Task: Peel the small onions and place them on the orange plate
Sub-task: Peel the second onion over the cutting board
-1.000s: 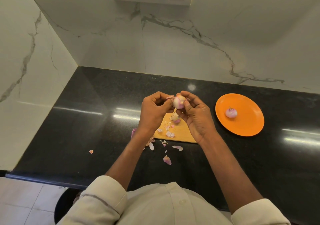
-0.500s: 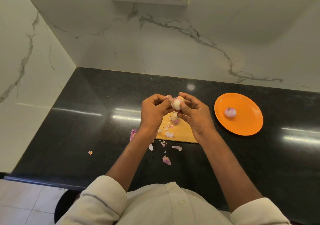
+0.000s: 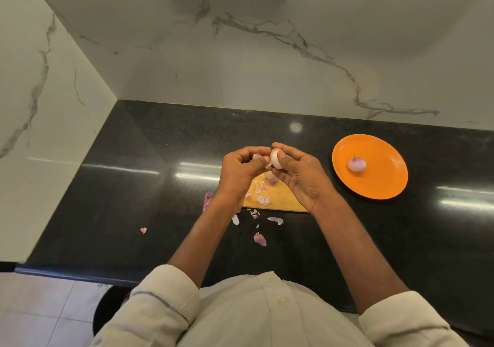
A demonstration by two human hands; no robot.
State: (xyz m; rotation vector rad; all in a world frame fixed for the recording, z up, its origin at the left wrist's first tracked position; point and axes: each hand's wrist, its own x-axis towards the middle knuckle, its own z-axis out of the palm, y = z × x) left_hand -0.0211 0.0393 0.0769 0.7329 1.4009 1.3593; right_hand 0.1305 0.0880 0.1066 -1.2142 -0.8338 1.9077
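We are peeling the second small onion [image 3: 275,159] above the wooden cutting board [image 3: 278,199]; compared with a second ago, far more pale flesh is showing and the purple is shrinking to a trace at the top, so we are judging this onion nearly bare and close to ready for the orange plate [image 3: 387,183].

Our right hand [image 3: 302,178] is gripping the onion, thumb over its front and fingers curling behind; our left hand [image 3: 240,170] is pinching a loosened strip of onion skin [image 3: 257,157] just beside the onion, touching its left flank, pulling away from it; both grips are narrow and holding something.

The onion is sitting between the two hands, at the fingertips, well above the desk [image 3: 133,186]; one peeled onion [image 3: 357,163] is already lying on the plate, well apart to our right; skin scraps [image 3: 259,239] are littering the board and the desk in front of it.

Another small onion [image 3: 270,176] seems to be waiting on the board beneath our hands, partly hidden.
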